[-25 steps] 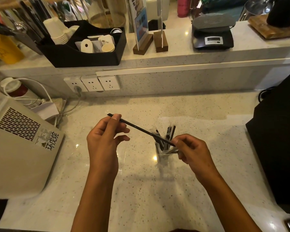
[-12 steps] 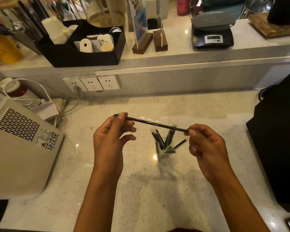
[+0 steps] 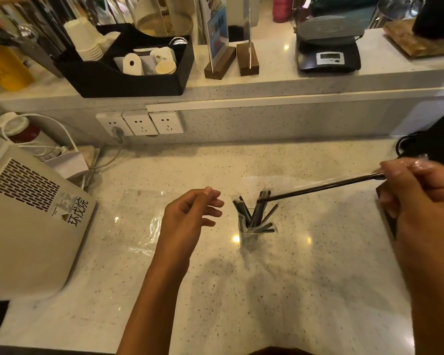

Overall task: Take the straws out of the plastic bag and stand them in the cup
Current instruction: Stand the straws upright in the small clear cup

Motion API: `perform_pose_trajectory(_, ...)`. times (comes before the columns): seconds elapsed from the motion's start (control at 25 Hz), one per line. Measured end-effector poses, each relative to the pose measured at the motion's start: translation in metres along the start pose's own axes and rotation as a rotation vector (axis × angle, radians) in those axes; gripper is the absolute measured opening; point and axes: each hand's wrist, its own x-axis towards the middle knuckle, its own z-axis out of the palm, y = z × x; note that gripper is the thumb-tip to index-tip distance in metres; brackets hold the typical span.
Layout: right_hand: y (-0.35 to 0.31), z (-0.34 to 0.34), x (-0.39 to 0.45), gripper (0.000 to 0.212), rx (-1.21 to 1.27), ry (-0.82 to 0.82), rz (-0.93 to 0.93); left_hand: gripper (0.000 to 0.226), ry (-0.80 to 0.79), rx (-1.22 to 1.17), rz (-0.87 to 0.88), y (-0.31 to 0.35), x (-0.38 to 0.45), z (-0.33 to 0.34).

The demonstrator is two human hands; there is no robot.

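Speckled table (image 3: 318, 290) | left hand (image 3: 187, 221) has let go (loose, empty) | right hand (image 3: 420, 198) now alone pinches straw (image 3: 318, 188), tip over cup (image 3: 251, 234) | drop-in next, likely

I read "环戊烷" on a sticker (image 3: 71, 210) on the beige appliance (image 3: 28, 226); the scale's display (image 3: 328, 58) stays illegible.

one cup (image 3: 250, 235), three sockets (image 3: 140, 123) (white), two hands (image 3: 187, 219)

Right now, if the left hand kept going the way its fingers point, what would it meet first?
Most likely the straws standing in the cup, just right of the left hand; depth is unclear, so it might pass beside them.
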Motion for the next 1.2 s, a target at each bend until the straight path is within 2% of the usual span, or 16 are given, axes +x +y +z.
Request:
perform_pose_trajectory(0.16,-0.003,0.024,-0.01,0.016,-0.191,-0.15,-0.204,0.023,0.045,0.027,-0.025,-0.007,0.005,-0.002)
perform_pose_trajectory(0.32,0.016,0.059,-0.026,0.019,-0.362,-0.406,-0.309,0.016,0.039,0.06,-0.051,-0.017,0.008,-0.002)
perform_pose_trajectory(0.56,0.042,0.088,-0.039,0.01,-0.442,-0.442,-0.291,0.005,0.017,0.338,-0.096,-0.044,0.019,-0.001)
perform_pose_trajectory(0.76,0.06,0.108,-0.047,0.011,-0.602,-0.406,-0.243,0.027,-0.033,0.478,-0.035,-0.056,0.034,0.019)
perform_pose_trajectory(0.88,0.065,0.113,-0.049,0.016,-0.662,-0.428,-0.24,0.027,-0.093,0.469,0.01,-0.059,0.042,0.034)
perform_pose_trajectory(0.96,0.066,0.111,-0.048,0.02,-0.658,-0.449,-0.256,0.019,-0.114,0.462,0.033,-0.062,0.045,0.041)
perform_pose_trajectory(1.04,0.066,0.106,-0.048,0.033,-0.621,-0.475,-0.254,0.009,-0.106,0.444,0.054,-0.064,0.046,0.046)
perform_pose_trajectory(1.12,0.065,0.103,-0.048,0.045,-0.572,-0.474,-0.226,0.004,-0.087,0.374,0.067,-0.063,0.045,0.047)
perform_pose_trajectory(1.2,0.066,0.101,-0.047,0.047,-0.551,-0.473,-0.205,0.005,-0.071,0.243,0.055,-0.056,0.047,0.049)
